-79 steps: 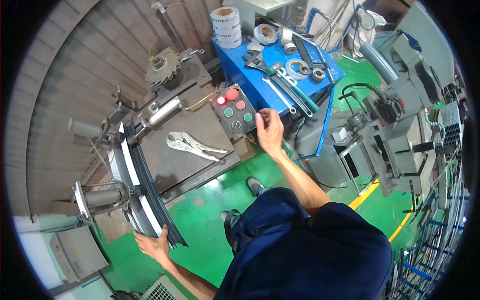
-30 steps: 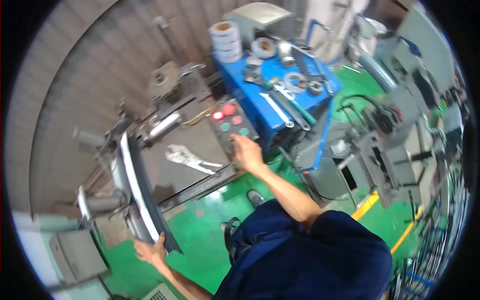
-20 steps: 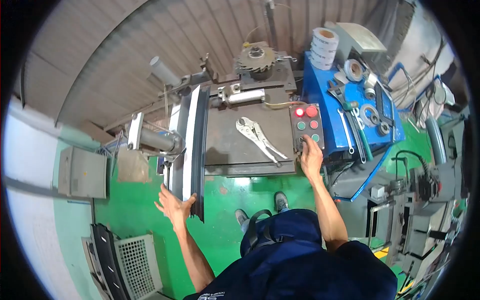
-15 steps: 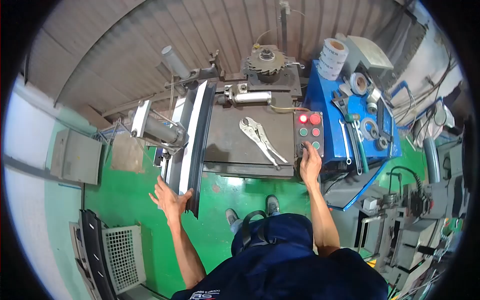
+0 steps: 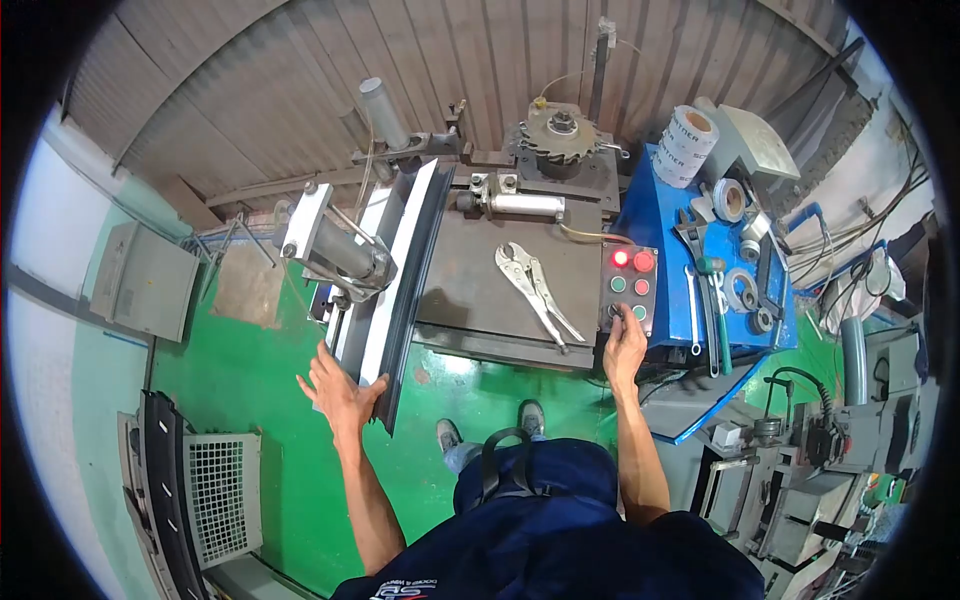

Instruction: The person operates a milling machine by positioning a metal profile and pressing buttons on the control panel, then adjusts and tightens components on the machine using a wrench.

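Note:
My left hand (image 5: 345, 393) grips the near end of a long black profile (image 5: 416, 270) with a white strip along it, thumb over the edge. The profile lies at the left side of a grey metal machine table (image 5: 465, 320), beside a clamp cylinder (image 5: 340, 248). At the control box (image 5: 646, 292), my right hand (image 5: 625, 350) has its fingers pinched on the black selector knob, which they partly cover. A red lamp (image 5: 621, 258) glows on the box. Locking pliers (image 5: 535, 292) rest on the table between my hands.
A toothed cutter (image 5: 558, 137) stands behind the table, near a small cylinder (image 5: 525, 205). The blue cabinet (image 5: 650, 212) at right carries a tape roll (image 5: 685, 147), wrenches and a hammer (image 5: 711, 266). A white grille (image 5: 222, 497) stands at lower left; machinery fills the lower right.
My right hand has moved from beside the control box onto its knob. My left hand stays on the profile. The view has turned, so the bench now appears more upright and central.

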Demonstrator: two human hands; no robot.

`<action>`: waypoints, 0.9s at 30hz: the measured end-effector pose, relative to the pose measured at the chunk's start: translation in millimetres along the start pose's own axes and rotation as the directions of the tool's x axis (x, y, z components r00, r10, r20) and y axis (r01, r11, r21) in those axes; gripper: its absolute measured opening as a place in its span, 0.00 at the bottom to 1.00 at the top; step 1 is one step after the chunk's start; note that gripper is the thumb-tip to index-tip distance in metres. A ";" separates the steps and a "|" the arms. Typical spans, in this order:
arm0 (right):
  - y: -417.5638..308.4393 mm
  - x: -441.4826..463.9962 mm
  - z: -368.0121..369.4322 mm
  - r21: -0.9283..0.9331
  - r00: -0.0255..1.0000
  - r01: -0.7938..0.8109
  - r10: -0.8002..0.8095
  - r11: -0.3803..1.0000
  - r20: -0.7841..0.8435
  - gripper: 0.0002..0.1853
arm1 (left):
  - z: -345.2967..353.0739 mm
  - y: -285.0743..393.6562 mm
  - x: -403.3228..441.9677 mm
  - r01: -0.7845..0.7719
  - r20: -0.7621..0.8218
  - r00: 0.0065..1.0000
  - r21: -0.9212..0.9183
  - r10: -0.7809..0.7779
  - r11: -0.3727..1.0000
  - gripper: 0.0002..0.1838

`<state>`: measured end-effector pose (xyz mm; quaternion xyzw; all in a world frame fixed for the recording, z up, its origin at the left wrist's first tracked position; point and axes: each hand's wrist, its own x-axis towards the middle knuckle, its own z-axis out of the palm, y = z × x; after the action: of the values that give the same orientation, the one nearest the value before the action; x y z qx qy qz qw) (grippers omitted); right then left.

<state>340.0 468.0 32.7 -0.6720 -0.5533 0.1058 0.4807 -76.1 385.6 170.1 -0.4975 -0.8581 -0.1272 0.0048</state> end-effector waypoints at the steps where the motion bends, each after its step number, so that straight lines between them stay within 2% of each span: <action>1: 0.6 0.5 0.3 -0.001 1.000 -0.002 0.002 1.000 0.003 0.14 | -1.0 1.0 -0.4 -0.001 -0.003 1.000 -0.005 0.001 1.000 0.68; 15: 6.0 -1.1 3.4 -0.007 1.000 -0.021 0.021 1.000 -0.004 0.13 | -1.6 -0.3 -1.3 -0.063 -0.049 0.997 0.001 0.063 0.998 0.66; 18: 6.5 -1.9 4.6 0.012 0.999 0.013 -0.012 1.000 -0.039 0.12 | -2.2 0.5 -2.1 -0.075 -0.059 0.995 -0.007 0.074 0.997 0.66; 21: 5.5 -3.4 4.9 0.067 0.994 -0.111 0.111 0.992 0.000 0.11 | -3.3 0.7 -1.3 -0.075 -0.056 0.996 -0.007 0.075 0.997 0.66; 24: 3.2 -5.6 6.2 0.088 0.997 -0.046 0.052 0.995 -0.063 0.11 | -3.9 2.3 -1.6 -0.071 -0.051 0.996 -0.002 0.071 0.997 0.66; 27: 7.4 -7.0 10.6 0.123 0.995 -0.063 0.072 0.990 -0.067 0.11 | -4.7 1.9 -1.3 -0.084 -0.051 0.995 0.003 0.084 0.996 0.67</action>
<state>335.1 468.3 18.8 -0.6634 -0.5052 0.1313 0.5361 -74.4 384.4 174.9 -0.5297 -0.8360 -0.1392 0.0325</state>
